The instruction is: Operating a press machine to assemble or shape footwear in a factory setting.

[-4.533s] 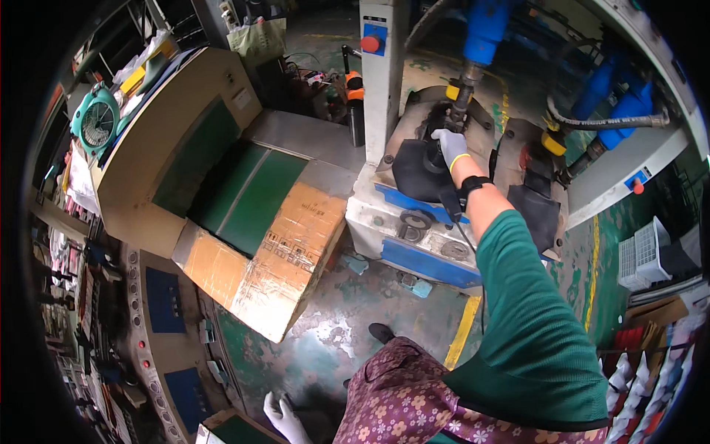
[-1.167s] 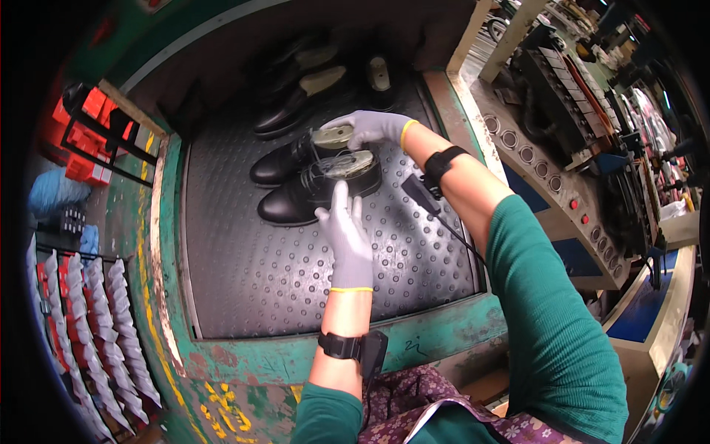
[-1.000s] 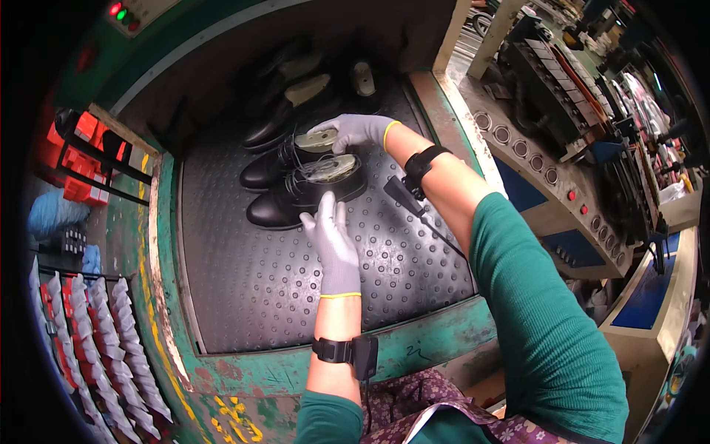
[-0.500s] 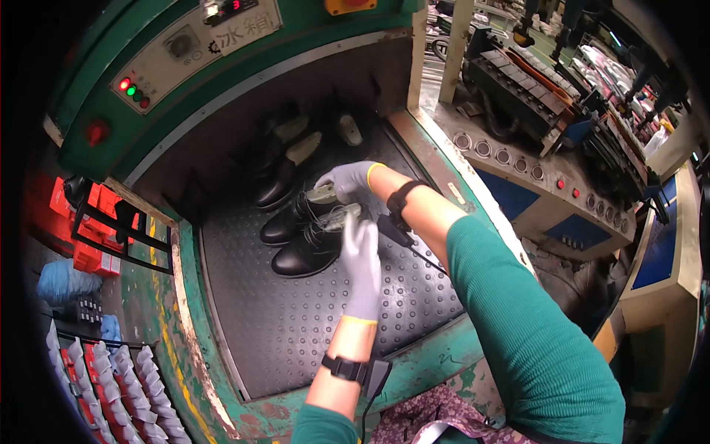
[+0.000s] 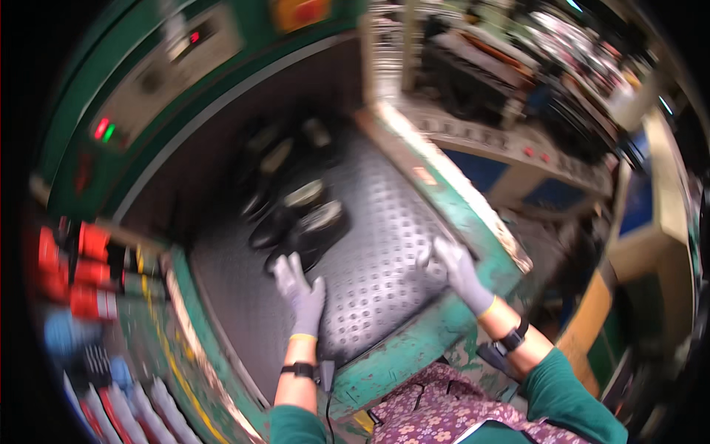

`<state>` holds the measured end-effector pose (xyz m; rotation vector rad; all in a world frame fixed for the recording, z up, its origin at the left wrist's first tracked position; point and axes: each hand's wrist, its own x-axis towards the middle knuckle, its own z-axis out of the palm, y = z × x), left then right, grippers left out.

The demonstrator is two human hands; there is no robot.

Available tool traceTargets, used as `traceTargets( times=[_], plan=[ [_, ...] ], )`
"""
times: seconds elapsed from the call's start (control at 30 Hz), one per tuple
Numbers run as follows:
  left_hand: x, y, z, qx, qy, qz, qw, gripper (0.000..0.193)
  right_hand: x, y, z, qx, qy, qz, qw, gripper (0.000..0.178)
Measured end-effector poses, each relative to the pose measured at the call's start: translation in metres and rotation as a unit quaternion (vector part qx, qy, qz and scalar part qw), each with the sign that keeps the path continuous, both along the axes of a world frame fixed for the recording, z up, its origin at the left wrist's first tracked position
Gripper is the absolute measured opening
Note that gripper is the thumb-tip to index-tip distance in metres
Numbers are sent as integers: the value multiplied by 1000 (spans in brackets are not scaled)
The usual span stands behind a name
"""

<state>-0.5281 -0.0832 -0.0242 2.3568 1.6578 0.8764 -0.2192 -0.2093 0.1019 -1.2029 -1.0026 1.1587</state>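
A pair of black lace-up shoes stands side by side on a dark studded belt (image 5: 373,277). The nearer shoe (image 5: 325,231) and the farther shoe (image 5: 271,231) both have pale insides. At the nearer shoe's toe is my left hand (image 5: 302,294), gloved in light grey, with its fingers apart; whether it touches the shoe I cannot tell. My right hand (image 5: 457,272), in the same kind of glove, is over the belt's right front corner, open and holding nothing. Motion blurs the picture.
More dark shoes (image 5: 275,157) stand deeper inside the green machine (image 5: 66,140). Its green frame (image 5: 403,340) borders the belt. Red boxes (image 5: 92,277) and a rack of grey pieces (image 5: 144,414) are at left. Another machine (image 5: 503,159) stands at right.
Both hands have left the pair of shoes. My right hand has come back toward me and rightward; my left has dropped lower and leftward. The view has shifted.
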Motion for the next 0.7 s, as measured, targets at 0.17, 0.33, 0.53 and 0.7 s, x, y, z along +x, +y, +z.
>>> traceTargets(
  times=[0.17,0.33,0.53,0.7],
  plan=[
    [-57,8,4,-37,45,-104,993,78,-3,-183,-34,-223,-67,27,972,39],
    [-8,-6,15,7,-146,-21,989,41,28,-364,-97,-276,-163,-133,938,31],
    [267,-214,83,-141,-64,-399,904,25,43,-548,-146,-277,8,-458,845,24],
    [445,-415,54,-429,24,-611,664,21,44,-676,-190,-264,137,-658,692,21]
  ],
)
